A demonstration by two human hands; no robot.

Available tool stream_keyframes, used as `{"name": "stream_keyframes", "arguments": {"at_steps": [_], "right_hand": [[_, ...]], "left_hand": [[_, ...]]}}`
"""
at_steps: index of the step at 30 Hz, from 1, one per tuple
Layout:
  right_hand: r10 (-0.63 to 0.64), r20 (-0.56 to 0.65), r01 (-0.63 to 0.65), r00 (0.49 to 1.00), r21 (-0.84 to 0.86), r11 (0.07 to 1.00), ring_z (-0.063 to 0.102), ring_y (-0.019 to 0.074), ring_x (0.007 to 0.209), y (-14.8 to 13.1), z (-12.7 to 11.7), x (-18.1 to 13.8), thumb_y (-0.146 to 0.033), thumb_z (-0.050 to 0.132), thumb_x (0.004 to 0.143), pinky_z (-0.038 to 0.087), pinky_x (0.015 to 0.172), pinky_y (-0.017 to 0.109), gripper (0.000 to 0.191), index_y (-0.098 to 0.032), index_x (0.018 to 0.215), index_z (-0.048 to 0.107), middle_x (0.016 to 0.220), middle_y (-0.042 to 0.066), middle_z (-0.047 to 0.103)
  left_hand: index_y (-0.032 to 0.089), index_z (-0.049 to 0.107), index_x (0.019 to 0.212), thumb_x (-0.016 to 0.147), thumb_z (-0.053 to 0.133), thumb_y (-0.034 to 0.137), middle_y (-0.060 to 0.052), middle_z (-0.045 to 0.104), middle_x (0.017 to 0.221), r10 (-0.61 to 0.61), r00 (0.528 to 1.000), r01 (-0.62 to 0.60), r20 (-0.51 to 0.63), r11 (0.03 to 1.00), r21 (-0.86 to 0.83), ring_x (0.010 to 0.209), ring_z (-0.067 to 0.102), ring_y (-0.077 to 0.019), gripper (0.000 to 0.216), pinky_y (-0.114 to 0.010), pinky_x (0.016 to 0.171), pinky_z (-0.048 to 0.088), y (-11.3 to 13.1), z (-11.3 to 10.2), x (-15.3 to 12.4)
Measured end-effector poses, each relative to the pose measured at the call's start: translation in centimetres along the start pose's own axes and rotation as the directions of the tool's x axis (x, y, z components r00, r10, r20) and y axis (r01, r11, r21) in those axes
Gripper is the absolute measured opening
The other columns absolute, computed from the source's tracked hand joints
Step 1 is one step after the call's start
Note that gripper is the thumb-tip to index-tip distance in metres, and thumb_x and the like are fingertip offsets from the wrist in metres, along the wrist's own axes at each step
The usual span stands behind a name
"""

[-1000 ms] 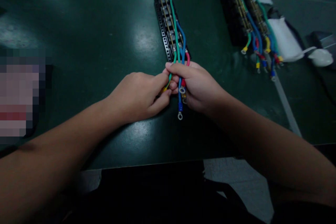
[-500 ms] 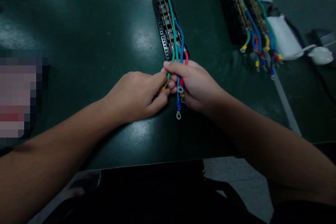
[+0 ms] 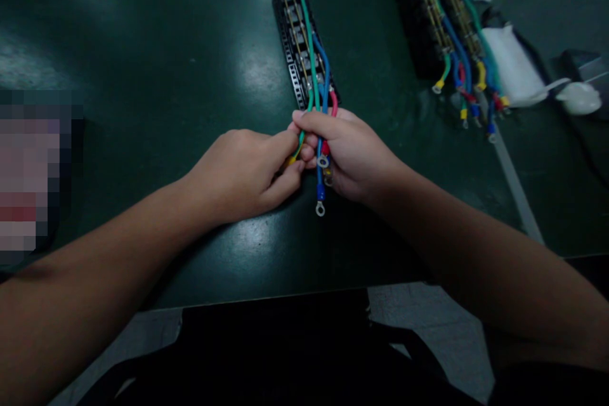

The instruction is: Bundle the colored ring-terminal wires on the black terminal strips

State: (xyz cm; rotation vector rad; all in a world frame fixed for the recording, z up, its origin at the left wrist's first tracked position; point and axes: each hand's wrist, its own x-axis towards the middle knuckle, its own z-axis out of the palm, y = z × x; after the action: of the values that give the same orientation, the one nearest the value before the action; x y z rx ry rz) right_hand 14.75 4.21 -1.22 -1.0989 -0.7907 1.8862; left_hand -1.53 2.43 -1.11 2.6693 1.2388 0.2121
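Observation:
A long black terminal block (image 3: pixel 295 35) with metal strips lies on the table, angled away from me. Green, blue and red wires run from it down to my hands. My right hand (image 3: pixel 358 151) is closed round the bundle of wires (image 3: pixel 316 92). Below its fingers hang a ring terminal with a blue sleeve (image 3: pixel 320 193) and one with a red sleeve (image 3: pixel 324 151); a yellow one is partly hidden behind. My left hand (image 3: pixel 250 168) pinches the lower end of a green wire (image 3: pixel 301 139) by its yellow sleeve. The tip of that wire is hidden by the fingers.
Two similar wired terminal blocks (image 3: pixel 423 19) stand at the back right, their ring terminals hanging towards me. Beside them are a white packet (image 3: pixel 516 70) and a white rounded object (image 3: pixel 581 98). A pixelated item (image 3: pixel 28 171) lies at the left. The table's front edge (image 3: pixel 266 297) is near.
The view has shifted slightly, so everything sits a little further left. Both hands keep the same hold on the wires.

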Motion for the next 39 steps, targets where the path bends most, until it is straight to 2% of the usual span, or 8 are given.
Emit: {"name": "stream_keyframes", "arguments": {"at_steps": [9,17,26,29,34,39], "right_hand": [[0.010,-0.007,-0.009,1.000,0.010,1.000,0.042,0.0078,0.043,0.0,0.0,0.0,-0.016,0.060,0.100,0.040,0.046,0.019,0.030,-0.018,0.071,0.053,0.051,-0.006,0.044],[0.009,-0.024,-0.009,1.000,0.016,1.000,0.044,0.0073,0.043,0.0,0.2,-0.1,-0.016,0.056,0.101,0.043,0.048,0.020,0.033,-0.017,0.068,0.056,0.050,-0.005,0.044],[-0.007,-0.044,0.006,0.999,-0.026,1.000,0.045,0.0080,0.045,0.0,0.0,0.0,-0.017,0.065,0.097,0.041,0.048,0.020,0.029,-0.018,0.069,0.057,0.052,-0.005,0.046],[-0.004,-0.040,0.003,0.999,-0.020,1.000,0.046,0.0071,0.045,0.0,0.0,0.0,-0.017,0.065,0.097,0.041,0.048,0.018,0.029,-0.017,0.069,0.057,0.051,-0.005,0.046],[0.005,-0.032,-0.005,0.999,0.000,1.000,0.048,0.0074,0.044,0.0,0.1,-0.1,-0.017,0.061,0.099,0.041,0.047,0.018,0.030,-0.017,0.069,0.058,0.051,-0.005,0.046],[0.003,-0.038,-0.002,0.999,0.001,1.000,0.043,0.0068,0.043,-0.1,0.2,0.0,-0.017,0.060,0.100,0.041,0.047,0.018,0.030,-0.016,0.070,0.058,0.049,-0.006,0.044]], "left_hand": [[0.016,0.062,0.112,0.098,0.036,0.038,-0.005,0.062,0.069,0.008,1.000,-0.008,-0.008,1.000,0.010,0.054,0.052,-0.0215,0.037,-0.037,0.056,0.035,0.1,-0.1,0.0],[0.021,0.060,0.097,0.100,0.034,0.036,-0.005,0.062,0.068,0.008,1.000,-0.007,0.013,1.000,-0.024,0.054,0.051,-0.0204,0.030,-0.037,0.057,0.035,0.1,-0.3,0.0],[0.019,0.061,0.089,0.103,0.030,0.033,-0.004,0.060,0.064,0.068,0.997,-0.068,-0.046,0.998,0.005,0.051,0.050,-0.0183,0.037,-0.036,0.057,0.035,-0.2,-0.1,-0.2],[0.021,0.058,0.082,0.101,0.033,0.031,-0.003,0.058,0.061,0.050,0.998,-0.052,-0.034,0.996,-0.078,0.051,0.049,-0.0167,0.033,-0.034,0.056,0.035,0.0,-0.4,-0.1],[0.023,0.047,0.066,0.095,0.047,0.034,0.002,0.050,0.053,-0.096,0.995,0.088,-0.010,0.943,-0.321,0.048,0.044,-0.0128,0.032,-0.031,0.053,0.029,0.6,-1.0,0.0],[0.021,0.052,0.067,0.095,0.051,0.040,0.002,0.055,0.055,-0.195,0.981,0.172,0.007,0.846,-0.504,0.052,0.046,-0.0116,0.033,-0.029,0.053,0.030,0.8,-1.1,0.1]]}}
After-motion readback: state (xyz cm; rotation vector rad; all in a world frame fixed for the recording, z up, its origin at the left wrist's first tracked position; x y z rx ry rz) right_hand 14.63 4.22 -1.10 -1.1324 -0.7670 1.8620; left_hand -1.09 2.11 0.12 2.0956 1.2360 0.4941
